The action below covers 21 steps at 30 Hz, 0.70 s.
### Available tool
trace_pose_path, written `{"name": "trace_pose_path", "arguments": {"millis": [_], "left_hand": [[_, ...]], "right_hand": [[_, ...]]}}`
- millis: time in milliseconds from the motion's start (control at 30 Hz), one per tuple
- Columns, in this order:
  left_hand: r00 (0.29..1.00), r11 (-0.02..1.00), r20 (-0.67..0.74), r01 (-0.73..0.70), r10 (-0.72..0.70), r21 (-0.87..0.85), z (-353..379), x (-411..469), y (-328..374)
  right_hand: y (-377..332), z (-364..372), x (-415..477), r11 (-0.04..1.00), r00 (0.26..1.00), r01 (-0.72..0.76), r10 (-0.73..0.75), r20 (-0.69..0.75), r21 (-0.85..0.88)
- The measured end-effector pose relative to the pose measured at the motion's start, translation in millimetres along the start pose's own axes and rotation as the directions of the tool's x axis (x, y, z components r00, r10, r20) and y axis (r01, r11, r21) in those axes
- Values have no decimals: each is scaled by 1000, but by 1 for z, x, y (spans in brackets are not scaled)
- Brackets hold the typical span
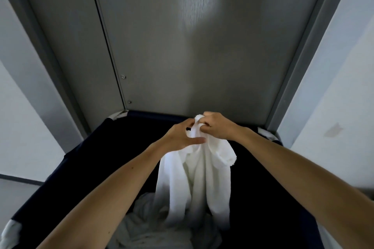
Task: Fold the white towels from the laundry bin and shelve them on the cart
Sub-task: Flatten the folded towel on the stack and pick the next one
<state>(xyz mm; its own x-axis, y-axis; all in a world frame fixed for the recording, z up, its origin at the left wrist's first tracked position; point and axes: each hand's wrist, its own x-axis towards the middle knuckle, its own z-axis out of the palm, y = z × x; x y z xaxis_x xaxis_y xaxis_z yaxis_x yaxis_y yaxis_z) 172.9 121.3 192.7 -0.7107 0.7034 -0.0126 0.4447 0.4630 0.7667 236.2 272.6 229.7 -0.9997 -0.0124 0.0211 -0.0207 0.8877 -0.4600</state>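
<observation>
Over the dark fabric laundry bin (pixel 85 153), far edge, I see left hand (pixel 183 134) and right hand (pixel 217 125) pinching one white terry towel (pixel 194 174); unfolded, more whites probably below, cart unseen.

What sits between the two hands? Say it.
In the head view, a bunched corner of the white towel sits between the left hand and the right hand; both pinch it.
</observation>
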Motion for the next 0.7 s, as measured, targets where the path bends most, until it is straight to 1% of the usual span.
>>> {"name": "trace_pose_path", "arguments": {"millis": [67,167,233,300,333,367,400,433,500,600,700], "left_hand": [[998,1000,-55,6,-5,17,6,0,1],[996,997,-89,-2,9,78,15,1,5],[987,1000,-158,-10,12,15,18,2,9],[953,997,-302,-8,-14,-72,14,4,10],[921,994,-386,-2,-40,-107,10,5,11],[888,990,-455,10,-74,-140,5,8,10],[864,985,-492,29,-109,-168,1,11,10],[855,982,-500,51,-136,-181,-2,13,10],[864,982,-477,92,-160,-163,-2,15,9],[858,978,-475,138,-197,-157,4,13,-3],[845,968,-477,176,-242,-180,5,10,-15]], "right_hand": [[6,3,-5,1000,1000,-4,4,13,-21],[7,5,-12,999,999,36,-36,0,8],[10,3,-15,999,999,29,-28,-32,26],[16,2,-19,1000,1000,-27,27,0,-8],[20,2,-22,998,998,-56,57,19,-20],[26,1,-25,996,996,-88,88,26,-1],[31,1,-28,991,992,-125,125,21,46],[35,0,-31,983,988,-154,153,8,97],[40,0,-33,976,984,-175,176,0,128],[40,7,-31,966,976,-211,200,86,152],[42,16,-35,892,961,-269,223,165,362]]}}
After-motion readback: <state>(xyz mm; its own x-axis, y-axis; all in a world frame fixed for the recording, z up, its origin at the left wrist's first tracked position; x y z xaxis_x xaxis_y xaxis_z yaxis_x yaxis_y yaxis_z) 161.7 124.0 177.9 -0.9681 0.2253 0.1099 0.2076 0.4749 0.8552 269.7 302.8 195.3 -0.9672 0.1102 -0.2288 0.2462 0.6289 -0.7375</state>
